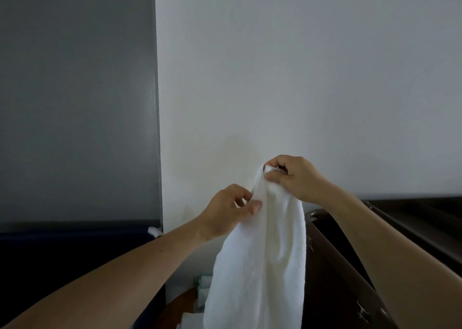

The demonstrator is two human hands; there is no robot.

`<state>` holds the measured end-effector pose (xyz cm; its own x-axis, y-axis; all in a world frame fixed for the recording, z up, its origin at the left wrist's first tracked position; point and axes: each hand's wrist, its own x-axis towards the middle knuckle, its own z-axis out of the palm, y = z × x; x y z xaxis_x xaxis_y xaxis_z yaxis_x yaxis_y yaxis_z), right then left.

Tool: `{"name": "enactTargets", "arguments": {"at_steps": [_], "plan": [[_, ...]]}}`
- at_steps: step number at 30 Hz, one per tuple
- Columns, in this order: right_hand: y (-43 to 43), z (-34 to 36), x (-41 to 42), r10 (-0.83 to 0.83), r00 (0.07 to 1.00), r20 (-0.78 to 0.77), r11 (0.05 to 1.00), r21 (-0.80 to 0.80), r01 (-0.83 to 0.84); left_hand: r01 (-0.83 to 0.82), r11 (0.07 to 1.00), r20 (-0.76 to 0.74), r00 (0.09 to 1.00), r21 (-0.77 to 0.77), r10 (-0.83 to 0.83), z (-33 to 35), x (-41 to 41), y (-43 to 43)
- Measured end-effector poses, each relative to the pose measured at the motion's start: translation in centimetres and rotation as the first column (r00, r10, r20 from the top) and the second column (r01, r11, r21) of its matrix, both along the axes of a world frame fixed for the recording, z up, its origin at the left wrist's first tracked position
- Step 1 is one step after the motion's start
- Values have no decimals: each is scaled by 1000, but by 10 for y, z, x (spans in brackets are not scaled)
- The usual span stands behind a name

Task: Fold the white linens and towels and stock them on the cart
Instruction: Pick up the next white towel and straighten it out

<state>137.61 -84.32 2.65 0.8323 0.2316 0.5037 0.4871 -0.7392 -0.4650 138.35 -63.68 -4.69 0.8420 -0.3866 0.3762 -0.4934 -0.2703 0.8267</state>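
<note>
Broadly, wall: plain white, behind the towel.
towel: white, held up in the air; long axis vertical, hanging down from its bunched top and out of view below.
dark brown rail: low, just right of the towel.
right hand: at the towel's top, pinching the gathered corner.
left hand: just left of the towel and slightly lower, pinching its side edge.
coming move: likely the hands spreading the top edge sideways.

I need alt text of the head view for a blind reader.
Two bare hands hold up a white terry towel: the right hand grips its top, the left hand pinches its edge below. It hangs before a plain white wall, beside a dark brown rail.
</note>
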Motion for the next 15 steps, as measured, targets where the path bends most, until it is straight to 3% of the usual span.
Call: {"name": "enactTargets", "arguments": {"at_steps": [6, 15], "plan": [[1, -1, 7, -4, 999, 36, 1000, 7, 3, 14, 995, 61, 998, 97, -20, -12, -3, 6], [-25, 3, 16, -154, 986, 59, 985, 85, 149, 56, 992, -84, 995, 112, -46, -17, 10, 34]]}}
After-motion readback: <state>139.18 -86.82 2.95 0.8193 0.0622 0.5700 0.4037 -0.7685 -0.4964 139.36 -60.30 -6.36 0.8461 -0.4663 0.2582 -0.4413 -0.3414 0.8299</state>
